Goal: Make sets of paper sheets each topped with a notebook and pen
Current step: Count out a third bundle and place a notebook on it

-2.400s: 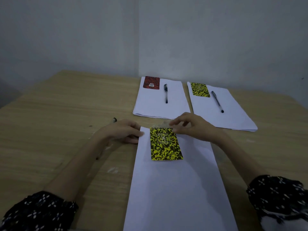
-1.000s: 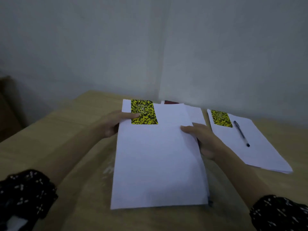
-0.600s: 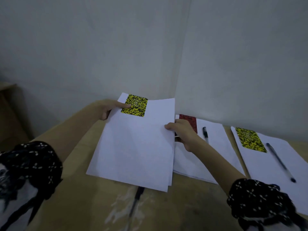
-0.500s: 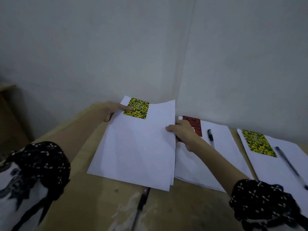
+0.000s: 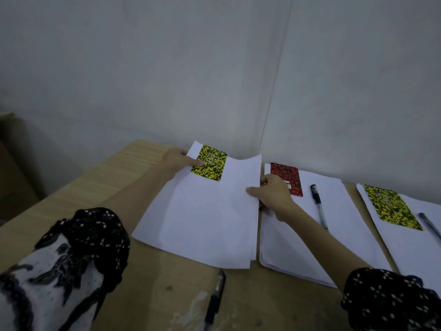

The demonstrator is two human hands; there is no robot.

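1. Head view looks down at a wooden table (image 5: 71,204) set against a pale wall, with three sets of white sheets laid side by side.
2. Left hand (image 5: 177,160) grips the far left corner of the left paper stack (image 5: 205,216), its thumb pressed onto the yellow notebook (image 5: 211,166) that lies on that corner, fingers closed under the edge.
3. Right hand (image 5: 272,193) pinches the right edge of the same stack, thumb on top and fingers curled beneath; the far right corner of the sheets curls upward.
4. A black pen (image 5: 214,299) lies on the bare table just below the stack's near edge, apart from it.
5. Middle stack (image 5: 334,235) carries a red notebook (image 5: 290,175), partly hidden by the right hand, and a pen (image 5: 318,206) beside it.
6. Right stack (image 5: 410,244) carries a second yellow notebook (image 5: 391,209) and a pen (image 5: 429,225) cut by the frame edge.
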